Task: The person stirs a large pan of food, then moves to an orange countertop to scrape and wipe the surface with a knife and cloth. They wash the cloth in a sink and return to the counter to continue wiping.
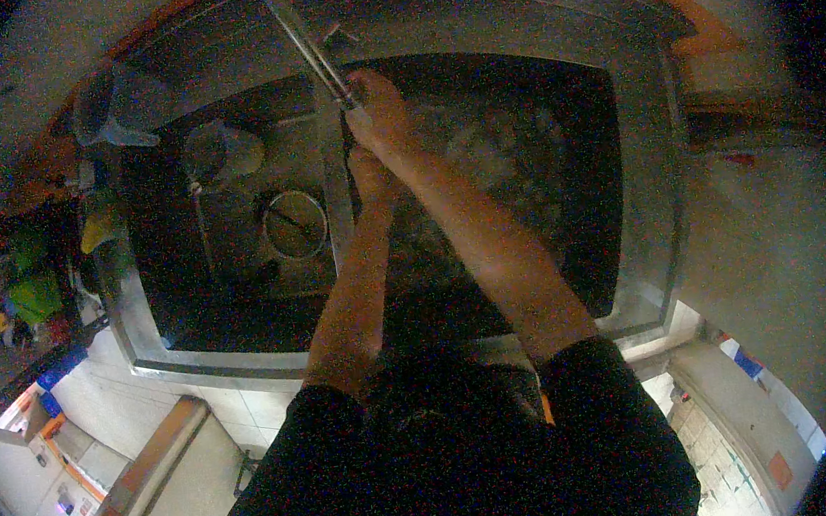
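A long metal tube, apparently a faucet spout, slants down from the top over a two-basin metal sink. My right hand is at the tube's lower end, its fingers bent beside it; grain and shadow hide whether it grips the tube. My left hand is just below the right one, over the divider between the basins, its fingers mostly hidden. A round metal-rimmed vessel and a translucent bag or container are in the left basin. Dim, unclear items fill part of the right basin.
Another translucent container or bag stands at the sink's upper left, with a yellow item below it. Bright green things are on a dark rack at the far left. A pale countertop adjoins the sink on the right.
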`<state>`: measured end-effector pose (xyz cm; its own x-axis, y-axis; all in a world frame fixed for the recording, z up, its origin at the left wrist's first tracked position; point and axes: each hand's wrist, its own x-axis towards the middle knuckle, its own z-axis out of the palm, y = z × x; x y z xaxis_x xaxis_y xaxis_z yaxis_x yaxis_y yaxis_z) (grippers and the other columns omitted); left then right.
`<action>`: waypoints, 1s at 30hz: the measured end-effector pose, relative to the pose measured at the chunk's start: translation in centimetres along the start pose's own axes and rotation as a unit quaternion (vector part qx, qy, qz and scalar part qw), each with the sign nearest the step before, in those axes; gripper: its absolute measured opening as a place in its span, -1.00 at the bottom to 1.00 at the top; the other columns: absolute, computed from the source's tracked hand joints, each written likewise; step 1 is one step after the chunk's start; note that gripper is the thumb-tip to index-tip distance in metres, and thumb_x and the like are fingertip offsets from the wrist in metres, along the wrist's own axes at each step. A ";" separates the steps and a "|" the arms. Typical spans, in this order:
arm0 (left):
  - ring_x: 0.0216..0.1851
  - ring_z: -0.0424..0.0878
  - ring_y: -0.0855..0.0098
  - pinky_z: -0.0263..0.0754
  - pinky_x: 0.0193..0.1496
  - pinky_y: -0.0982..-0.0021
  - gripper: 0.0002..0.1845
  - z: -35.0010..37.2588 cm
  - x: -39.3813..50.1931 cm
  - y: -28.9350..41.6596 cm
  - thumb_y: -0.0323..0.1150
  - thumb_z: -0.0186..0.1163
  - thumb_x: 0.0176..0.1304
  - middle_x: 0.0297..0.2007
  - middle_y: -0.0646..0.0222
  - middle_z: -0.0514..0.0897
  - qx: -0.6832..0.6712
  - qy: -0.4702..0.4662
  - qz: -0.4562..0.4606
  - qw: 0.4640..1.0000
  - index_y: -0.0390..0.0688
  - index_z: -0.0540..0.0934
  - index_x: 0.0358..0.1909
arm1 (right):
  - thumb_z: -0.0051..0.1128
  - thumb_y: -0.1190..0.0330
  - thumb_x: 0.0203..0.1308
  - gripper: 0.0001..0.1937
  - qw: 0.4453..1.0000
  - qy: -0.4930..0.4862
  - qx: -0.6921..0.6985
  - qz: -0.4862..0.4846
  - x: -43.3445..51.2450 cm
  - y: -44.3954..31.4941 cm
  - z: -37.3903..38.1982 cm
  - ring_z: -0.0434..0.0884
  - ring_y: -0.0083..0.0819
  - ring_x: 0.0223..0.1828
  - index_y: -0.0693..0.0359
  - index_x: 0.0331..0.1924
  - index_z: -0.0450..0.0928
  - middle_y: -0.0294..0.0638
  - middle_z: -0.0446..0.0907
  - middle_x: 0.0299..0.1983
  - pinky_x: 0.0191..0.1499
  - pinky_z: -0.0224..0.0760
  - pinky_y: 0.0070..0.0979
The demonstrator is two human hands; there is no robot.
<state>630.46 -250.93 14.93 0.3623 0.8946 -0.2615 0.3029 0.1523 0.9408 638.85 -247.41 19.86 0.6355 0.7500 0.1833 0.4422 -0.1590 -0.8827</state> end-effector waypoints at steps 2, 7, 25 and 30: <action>-0.21 0.69 0.16 0.58 -0.16 0.18 -0.72 0.1 -0.1 -0.3 -0.28 0.27 0.21 -0.22 0.13 0.71 0.200 0.027 0.007 0.979 -0.20 0.59 -0.10 | 0.19 0.42 0.02 -0.71 0.996 -0.012 0.046 0.071 -0.4 -0.5 0.6 0.62 -0.01 -0.05 0.25 -0.11 0.58 0.06 0.64 -0.16 0.06 0.44 -0.21; -0.17 0.71 0.14 0.59 -0.16 0.19 -0.55 -0.2 -1.9 1.5 -0.27 0.32 0.18 -0.16 0.09 0.71 0.208 0.058 0.111 0.970 -0.18 0.49 0.08 | 0.14 0.25 0.21 -0.74 0.975 -0.131 0.060 0.170 0.7 -0.7 -2.3 0.64 -0.07 -0.15 0.28 -0.16 0.56 0.04 0.64 -0.20 -0.16 0.49 -0.19; -0.39 0.54 0.52 0.45 -0.39 0.45 -0.61 -2.2 -5.3 4.3 -0.18 0.29 0.25 -0.33 0.41 0.62 -0.129 -0.099 -0.126 0.979 -0.10 0.51 0.04 | 0.06 0.25 0.36 -0.64 0.983 -0.100 0.064 -0.142 10.6 -1.7 -1.4 0.62 -0.26 -0.02 0.18 0.17 0.46 -0.18 0.59 -0.01 0.04 0.54 -0.34; -0.72 0.20 0.69 0.09 -0.74 0.63 -0.77 -4.2 -7.8 4.7 -0.15 0.17 0.34 -0.58 0.54 0.41 -0.429 -0.249 -0.323 0.806 -0.04 0.50 -0.10 | 0.07 0.09 0.36 -0.56 0.982 -0.142 0.120 -0.028 2.1 0.9 -5.5 0.59 -0.27 0.07 0.13 0.20 0.45 -0.26 0.58 0.09 0.16 0.47 -0.29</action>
<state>625.41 -255.42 22.26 0.7471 0.2653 -0.6095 -0.0738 0.9443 0.3206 644.07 -249.54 21.82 0.3973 0.9076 0.1359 0.2875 0.0175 -0.9576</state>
